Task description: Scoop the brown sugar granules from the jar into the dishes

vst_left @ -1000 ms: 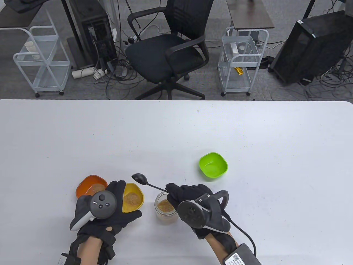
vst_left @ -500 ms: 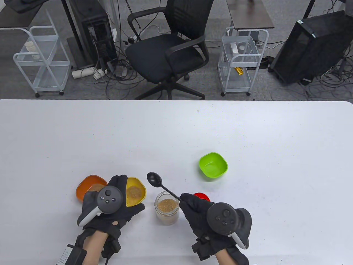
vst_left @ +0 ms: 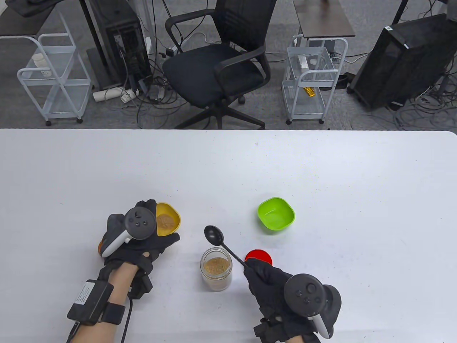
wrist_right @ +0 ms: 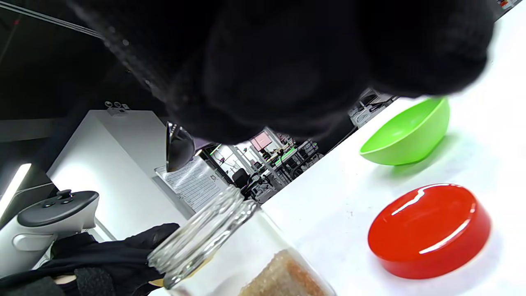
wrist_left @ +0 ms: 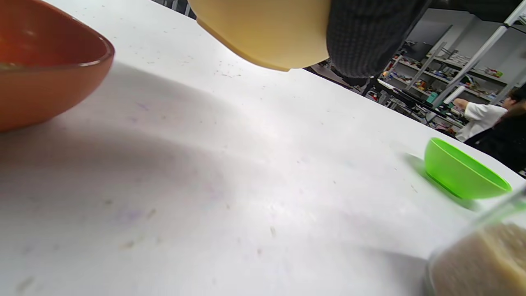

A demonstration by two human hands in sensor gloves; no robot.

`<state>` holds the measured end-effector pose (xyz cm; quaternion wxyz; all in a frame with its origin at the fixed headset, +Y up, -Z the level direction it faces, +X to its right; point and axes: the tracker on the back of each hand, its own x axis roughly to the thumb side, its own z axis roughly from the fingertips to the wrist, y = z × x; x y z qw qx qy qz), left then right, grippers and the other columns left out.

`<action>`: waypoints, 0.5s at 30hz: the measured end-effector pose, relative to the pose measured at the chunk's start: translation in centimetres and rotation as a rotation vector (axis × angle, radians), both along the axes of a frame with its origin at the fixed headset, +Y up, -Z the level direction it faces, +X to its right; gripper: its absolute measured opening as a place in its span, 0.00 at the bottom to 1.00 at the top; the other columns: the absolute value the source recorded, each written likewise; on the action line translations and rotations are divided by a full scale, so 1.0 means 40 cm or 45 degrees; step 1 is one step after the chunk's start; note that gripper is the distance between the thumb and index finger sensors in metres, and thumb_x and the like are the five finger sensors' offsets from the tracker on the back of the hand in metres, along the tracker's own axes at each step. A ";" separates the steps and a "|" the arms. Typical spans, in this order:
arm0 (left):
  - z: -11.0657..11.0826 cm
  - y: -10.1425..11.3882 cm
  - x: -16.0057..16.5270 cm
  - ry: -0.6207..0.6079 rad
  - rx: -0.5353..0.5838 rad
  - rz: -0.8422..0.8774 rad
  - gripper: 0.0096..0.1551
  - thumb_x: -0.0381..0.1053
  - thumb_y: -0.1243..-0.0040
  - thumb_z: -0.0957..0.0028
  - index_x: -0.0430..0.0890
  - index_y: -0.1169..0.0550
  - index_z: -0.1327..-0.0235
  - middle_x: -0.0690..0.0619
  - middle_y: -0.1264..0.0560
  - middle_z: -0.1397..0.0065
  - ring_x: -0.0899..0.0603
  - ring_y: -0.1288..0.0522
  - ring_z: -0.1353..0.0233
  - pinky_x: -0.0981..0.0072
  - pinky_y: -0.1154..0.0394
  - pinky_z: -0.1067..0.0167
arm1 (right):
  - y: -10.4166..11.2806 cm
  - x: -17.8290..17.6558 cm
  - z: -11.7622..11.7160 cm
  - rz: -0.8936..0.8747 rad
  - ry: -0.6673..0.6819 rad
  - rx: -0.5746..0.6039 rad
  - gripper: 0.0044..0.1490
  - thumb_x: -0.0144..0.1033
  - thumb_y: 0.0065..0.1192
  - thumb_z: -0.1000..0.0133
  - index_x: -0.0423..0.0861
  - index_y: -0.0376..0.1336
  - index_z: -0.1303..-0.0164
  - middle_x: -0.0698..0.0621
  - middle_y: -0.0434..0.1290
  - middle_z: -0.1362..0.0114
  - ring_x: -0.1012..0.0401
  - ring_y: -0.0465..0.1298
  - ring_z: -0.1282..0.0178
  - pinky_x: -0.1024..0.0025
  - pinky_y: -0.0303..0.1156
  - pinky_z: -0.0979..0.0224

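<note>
Counting three dishes, one jar, one lid, one spoon, two hands on the white counter [vst_left: 321, 171].

Left hand [vst_left: 142, 239] is gripping the yellow dish [vst_left: 167, 219]: thumb curling under its near side, other fingers going round the far rim behind the tracker. From the left wrist view the yellow dish is hanging clear of the counter, lifted. It is carrying a small heap of brown sugar [vst_left: 165, 221].

Orange dish [wrist_left: 45, 65] is sitting on the counter, mostly hiding under the left hand in the table view; only a sliver is showing at the hand's left edge. Can't tell its contents from here.

Green dish [vst_left: 276, 213] is standing alone, well apart to the right and further back, looking empty.

Glass jar [vst_left: 216, 268] is standing upright, open, roughly half full of brown granules, between the two hands. Its red lid [vst_left: 258, 257] is lying flat just beside it on the right, near the right hand's fingertips.

Right hand [vst_left: 275, 286] is pinching the handle end of the black spoon [vst_left: 223, 244], fingers curling tight round it. Spoon is angling up and to the left, bowl hovering just behind the jar's mouth, not in it. Bowl is looking empty.

Background floor is holding one black office chair [vst_left: 217, 68], two white wire carts, two dark PC towers and loose cables.
</note>
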<state>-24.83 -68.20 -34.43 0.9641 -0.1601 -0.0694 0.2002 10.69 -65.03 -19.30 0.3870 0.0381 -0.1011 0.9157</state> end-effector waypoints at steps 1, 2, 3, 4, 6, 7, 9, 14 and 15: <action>-0.016 -0.006 -0.007 0.018 -0.017 0.008 0.71 0.66 0.35 0.38 0.30 0.66 0.16 0.27 0.68 0.15 0.21 0.59 0.17 0.37 0.47 0.17 | -0.002 0.003 0.002 -0.009 -0.005 -0.002 0.24 0.49 0.68 0.43 0.49 0.76 0.41 0.60 0.87 0.64 0.63 0.85 0.76 0.62 0.85 0.57; -0.026 -0.010 -0.011 0.032 -0.018 0.000 0.71 0.66 0.35 0.38 0.30 0.66 0.16 0.27 0.68 0.15 0.21 0.59 0.17 0.37 0.47 0.17 | -0.005 0.005 0.005 -0.022 -0.014 -0.001 0.24 0.49 0.68 0.43 0.49 0.76 0.42 0.60 0.87 0.64 0.63 0.85 0.76 0.62 0.85 0.57; -0.040 -0.015 -0.015 0.043 -0.025 -0.025 0.71 0.66 0.36 0.38 0.30 0.66 0.16 0.28 0.68 0.15 0.21 0.59 0.17 0.37 0.47 0.17 | -0.006 0.008 0.007 -0.026 -0.019 0.004 0.24 0.49 0.68 0.43 0.49 0.76 0.41 0.60 0.87 0.64 0.63 0.85 0.76 0.62 0.85 0.57; -0.049 -0.018 -0.017 0.047 -0.036 -0.043 0.71 0.66 0.36 0.37 0.30 0.66 0.16 0.28 0.69 0.15 0.21 0.59 0.17 0.37 0.47 0.17 | -0.008 0.010 0.009 -0.031 -0.023 0.006 0.24 0.49 0.68 0.43 0.49 0.76 0.41 0.60 0.87 0.64 0.63 0.85 0.76 0.62 0.85 0.57; -0.069 -0.027 -0.016 0.063 -0.064 -0.044 0.71 0.66 0.37 0.37 0.30 0.67 0.16 0.28 0.69 0.15 0.21 0.60 0.17 0.37 0.48 0.17 | -0.011 0.012 0.011 -0.036 -0.024 0.006 0.24 0.49 0.68 0.43 0.49 0.76 0.41 0.60 0.87 0.64 0.63 0.85 0.76 0.62 0.85 0.57; -0.079 -0.032 -0.012 0.068 -0.087 -0.033 0.71 0.66 0.37 0.37 0.30 0.67 0.17 0.28 0.70 0.15 0.22 0.60 0.17 0.37 0.48 0.17 | -0.012 0.014 0.012 -0.038 -0.023 0.005 0.24 0.49 0.68 0.43 0.49 0.76 0.41 0.60 0.87 0.64 0.63 0.85 0.76 0.62 0.85 0.57; -0.094 -0.041 -0.001 0.069 -0.117 -0.035 0.71 0.66 0.37 0.36 0.31 0.68 0.17 0.28 0.70 0.15 0.22 0.61 0.17 0.37 0.49 0.17 | -0.014 0.015 0.016 -0.037 -0.029 0.009 0.24 0.49 0.68 0.43 0.49 0.76 0.42 0.60 0.87 0.64 0.63 0.85 0.76 0.62 0.85 0.57; -0.113 -0.065 0.031 0.037 -0.191 -0.149 0.71 0.67 0.40 0.36 0.30 0.69 0.17 0.28 0.71 0.16 0.22 0.62 0.17 0.37 0.50 0.17 | -0.014 0.018 0.020 -0.050 -0.024 0.014 0.24 0.49 0.68 0.43 0.49 0.76 0.41 0.60 0.87 0.64 0.63 0.85 0.76 0.62 0.85 0.57; -0.114 -0.070 0.038 0.037 -0.198 -0.158 0.71 0.67 0.40 0.35 0.30 0.69 0.18 0.28 0.71 0.16 0.22 0.62 0.17 0.37 0.50 0.17 | -0.014 0.018 0.020 -0.051 -0.022 0.012 0.24 0.49 0.68 0.43 0.49 0.76 0.41 0.60 0.87 0.64 0.63 0.85 0.76 0.62 0.85 0.57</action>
